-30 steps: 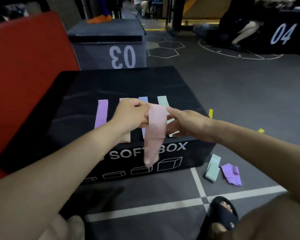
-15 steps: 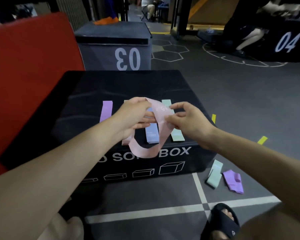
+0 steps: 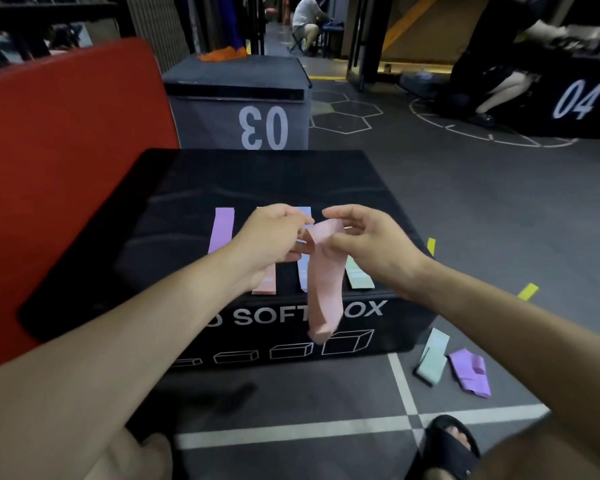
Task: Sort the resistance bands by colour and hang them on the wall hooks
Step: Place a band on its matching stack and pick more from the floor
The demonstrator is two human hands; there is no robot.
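While the pink band [image 3: 324, 282] is being held up over the front edge of the box [image 3: 174, 220], its top is being pinched from both sides: by the left hand [image 3: 274, 237] with thumb and fingers curled onto it, and by the right hand [image 3: 368, 242], thumb pressed on the band and the upper fingers arched above it. The band's loop is hanging down in front of the white lettering on the box face. Four more bands are being kept flat in a row on the box top: a purple band [image 3: 220, 230] at the left, then a second pink strip [image 3: 265, 284], a blue band [image 3: 303, 271] and a green band [image 3: 359, 277], the last three partly hidden behind the hands. On the floor [image 3: 499, 220] to the right, a green floor band [image 3: 432, 358] and a purple floor band [image 3: 471, 372] are lying just beside each other, near a black sandal [image 3: 447, 445].
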